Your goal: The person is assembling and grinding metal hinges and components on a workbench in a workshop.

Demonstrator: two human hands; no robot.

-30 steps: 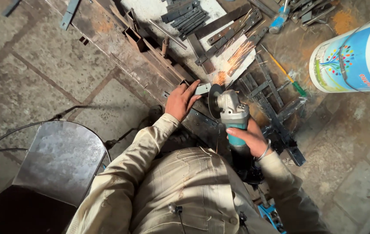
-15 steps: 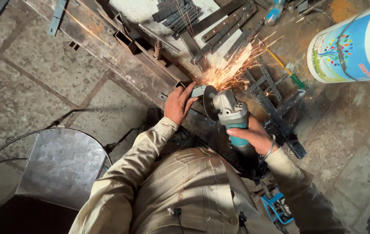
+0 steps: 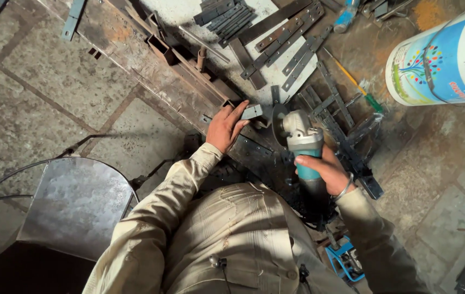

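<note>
While the left hand [image 3: 227, 126] presses flat on a small grey metal bit [image 3: 252, 112] lying on the long rusty beam [image 3: 189, 81], the right hand [image 3: 326, 170] is wrapped tight around the blue handle of the grinder [image 3: 300, 139]. That bit looks hard, stiff and likely sharp at the edges, so hold its flat sides. Flat steel strips [image 3: 281, 38] lie near on the stone floor [image 3: 36, 109], beside a white bucket [image 3: 444, 60].

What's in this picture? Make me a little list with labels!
Place: stone floor with scattered metal strips
Left hand: pressing a small metal piece onto a long steel bar
Right hand: gripping a grinder by its teal handle
Sparks: none visible
Nearby: white bucket, screwdriver, round metal sheet
</note>
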